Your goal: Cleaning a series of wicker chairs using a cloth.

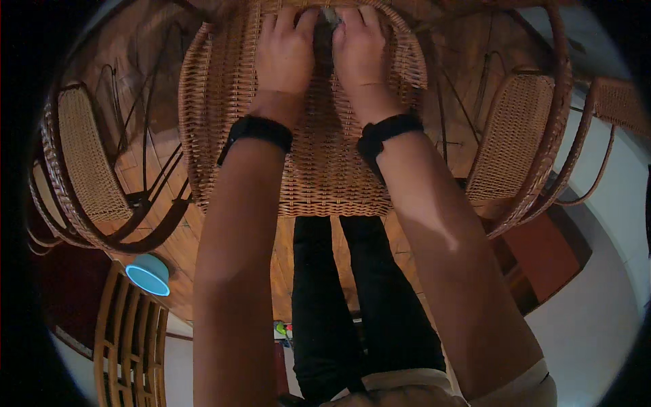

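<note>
Both arms reach forward over a woven wicker seat (pixel 325 178), each with a black band on the wrist. My left hand (pixel 286 53) lies near the seat's far part, palm down, its fingers bent. Close beside it is my right hand (pixel 360 51), also palm down with curled fingers. Between the two hands' fingertips shows a small part of a greyish thing (pixel 330 16), perhaps a cloth; most of it is hidden, and which hand grips it cannot be told.
Curved wicker armrests stand left (pixel 84 203) and right (pixel 559 112), with woven panels beside them. A light blue plastic basin (pixel 148 274) is at the lower left, near a slatted wooden rack (pixel 129 346). Wooden flooring (pixel 282 264) shows below the seat, around the person's legs.
</note>
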A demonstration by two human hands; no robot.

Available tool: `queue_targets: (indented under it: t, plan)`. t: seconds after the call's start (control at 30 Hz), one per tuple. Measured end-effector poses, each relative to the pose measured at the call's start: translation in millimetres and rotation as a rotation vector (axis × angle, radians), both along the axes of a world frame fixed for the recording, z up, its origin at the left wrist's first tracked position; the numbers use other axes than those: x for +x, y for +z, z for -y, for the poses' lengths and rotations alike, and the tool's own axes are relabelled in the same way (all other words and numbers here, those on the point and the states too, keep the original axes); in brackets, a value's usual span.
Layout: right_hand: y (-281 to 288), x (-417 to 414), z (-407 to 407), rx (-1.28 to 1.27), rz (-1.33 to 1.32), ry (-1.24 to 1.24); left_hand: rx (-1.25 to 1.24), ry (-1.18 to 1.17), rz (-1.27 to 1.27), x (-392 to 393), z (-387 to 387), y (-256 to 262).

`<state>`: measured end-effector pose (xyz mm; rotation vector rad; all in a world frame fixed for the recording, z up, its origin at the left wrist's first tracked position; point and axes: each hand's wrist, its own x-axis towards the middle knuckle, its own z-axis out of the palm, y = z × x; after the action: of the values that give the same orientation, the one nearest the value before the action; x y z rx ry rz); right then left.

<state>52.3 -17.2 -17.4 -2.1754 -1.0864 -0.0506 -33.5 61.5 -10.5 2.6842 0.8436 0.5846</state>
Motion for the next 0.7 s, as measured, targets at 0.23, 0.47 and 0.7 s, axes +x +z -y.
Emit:
queue_targets:
  t: [0.23, 0.47, 0.7]
  plan:
    - [9.6, -43.0, 31.6, -0.1, -0.075, 0.077, -0.152, -0.001, -0.014, -51.0, 29.5, 6.1]
    - [21.2, -72.0, 54.7, -0.178, -0.048, 0.225, -0.156, -0.058, -0.116, -93.8, 43.6, 14.5]
    - [1.5, -26.9, -21.5, -0.076, 0.206, 0.155, 0.04, -0.005, -0.117, -43.4, -23.8, 3.2]
